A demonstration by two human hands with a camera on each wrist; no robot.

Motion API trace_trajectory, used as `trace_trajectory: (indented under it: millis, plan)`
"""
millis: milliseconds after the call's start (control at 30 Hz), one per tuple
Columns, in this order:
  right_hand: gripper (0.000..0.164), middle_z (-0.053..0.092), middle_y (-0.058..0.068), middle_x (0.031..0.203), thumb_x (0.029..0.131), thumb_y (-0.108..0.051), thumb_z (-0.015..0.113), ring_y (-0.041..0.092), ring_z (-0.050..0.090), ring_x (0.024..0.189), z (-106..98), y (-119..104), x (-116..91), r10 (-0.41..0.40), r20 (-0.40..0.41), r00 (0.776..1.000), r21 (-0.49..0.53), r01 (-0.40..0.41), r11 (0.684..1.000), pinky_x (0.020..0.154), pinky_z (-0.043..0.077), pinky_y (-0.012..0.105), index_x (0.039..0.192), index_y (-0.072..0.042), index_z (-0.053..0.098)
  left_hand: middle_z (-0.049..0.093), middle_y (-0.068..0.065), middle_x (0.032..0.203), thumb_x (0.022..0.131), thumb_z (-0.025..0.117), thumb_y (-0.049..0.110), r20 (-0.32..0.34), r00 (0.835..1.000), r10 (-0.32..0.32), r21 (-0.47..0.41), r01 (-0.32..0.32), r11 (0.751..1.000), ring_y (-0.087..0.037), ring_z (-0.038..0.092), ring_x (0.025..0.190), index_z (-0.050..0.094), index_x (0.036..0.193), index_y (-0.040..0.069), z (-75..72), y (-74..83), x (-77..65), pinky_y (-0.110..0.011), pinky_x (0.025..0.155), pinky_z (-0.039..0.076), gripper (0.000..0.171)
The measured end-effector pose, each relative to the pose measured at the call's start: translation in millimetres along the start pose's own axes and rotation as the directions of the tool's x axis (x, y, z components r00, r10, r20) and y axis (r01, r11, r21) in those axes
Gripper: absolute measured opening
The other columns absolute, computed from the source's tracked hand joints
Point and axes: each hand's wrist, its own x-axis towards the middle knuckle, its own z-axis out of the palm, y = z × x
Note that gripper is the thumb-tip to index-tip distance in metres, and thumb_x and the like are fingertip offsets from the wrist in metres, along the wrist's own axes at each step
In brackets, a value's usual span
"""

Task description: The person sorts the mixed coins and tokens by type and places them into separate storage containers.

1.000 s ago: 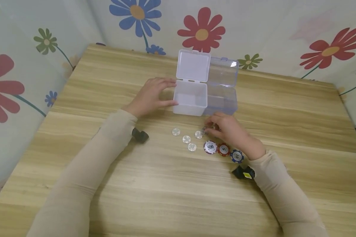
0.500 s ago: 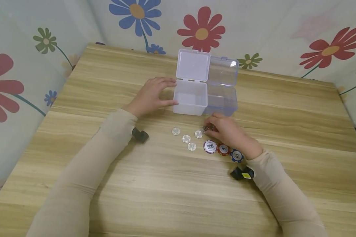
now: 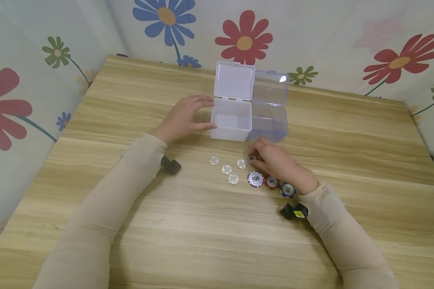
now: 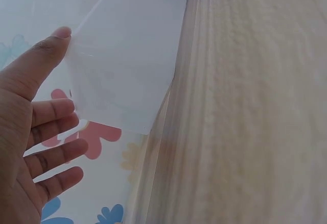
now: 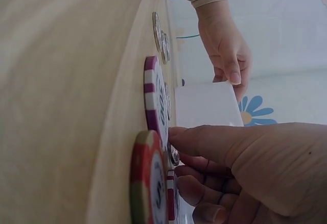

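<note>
My left hand (image 3: 182, 118) rests against the left side of the white plastic box (image 3: 228, 134); its thumb and index finger lie at the rim, and the other fingers are loosely extended in the left wrist view. My right hand (image 3: 275, 158) is low over the table, thumb and index finger pinching a silver coin (image 5: 174, 155). Another coin (image 3: 241, 163) lies just left of those fingertips. Beneath the hand is a red-and-white poker chip (image 5: 171, 193), partly hidden. A purple-and-white 500 chip (image 3: 255, 179), a red chip (image 3: 271, 182) and a blue chip (image 3: 287, 190) form a row nearer me.
Further coins lie left of the chips, including one coin (image 3: 213, 160) in front of the white box. A clear bluish box (image 3: 269, 130) stands against its right side. Both lids are raised, the white lid (image 3: 234, 80) and the clear lid (image 3: 273, 86). Behind the wooden table (image 3: 188, 233) hangs a flowered curtain (image 3: 311, 36).
The right hand has shifted slightly, its fingers still at the same coin. The left hand stays against the white box.
</note>
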Motion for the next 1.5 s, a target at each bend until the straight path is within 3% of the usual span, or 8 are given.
trace_trajectory:
  millis: [700, 1067, 1500]
  plan:
    - [0.006, 0.061, 0.002, 0.075, 0.085, -0.016, 0.061, 0.012, 0.054, 0.065, -17, 3, 1, 0.048, 0.031, 0.998, 0.198, -0.053, 0.979, 0.056, 0.045, 0.022, 0.085, -0.01, 0.059, 0.046, -0.003, 0.137, 0.076, 0.066, 0.046, 0.014, 1.0, -0.006, 0.001, 0.006, 1.0, -0.022, 0.037, 0.13, 0.049, 0.128, 0.01, 1.8, -1.0, -1.9, -0.04, 0.111, 0.023, 0.066]
    - [0.009, 0.06, 0.006, 0.075, 0.085, -0.015, 0.061, 0.014, 0.05, 0.065, -45, 7, 10, 0.045, -0.107, 0.993, 0.252, -0.016, 0.968, 0.056, 0.042, 0.02, 0.086, -0.006, 0.06, 0.046, -0.003, 0.137, 0.076, 0.067, 0.045, 0.005, 1.0, -0.004, -0.005, 0.005, 1.0, -0.022, 0.037, 0.13, 0.049, 0.128, 0.009, -2.1, 2.5, -1.5, -0.039, 0.111, 0.024, 0.065]
    - [0.013, 0.061, 0.006, 0.081, 0.085, -0.018, 0.061, 0.015, 0.049, 0.069, -51, -3, 34, 0.101, -0.193, 0.976, 0.336, -0.031, 0.941, 0.057, 0.042, 0.019, 0.091, -0.006, 0.06, 0.045, -0.003, 0.138, 0.076, 0.067, 0.045, 0.003, 1.0, -0.008, -0.019, 0.008, 1.0, -0.022, 0.037, 0.13, 0.049, 0.128, 0.01, -1.3, 2.1, -1.6, -0.039, 0.111, 0.023, 0.065]
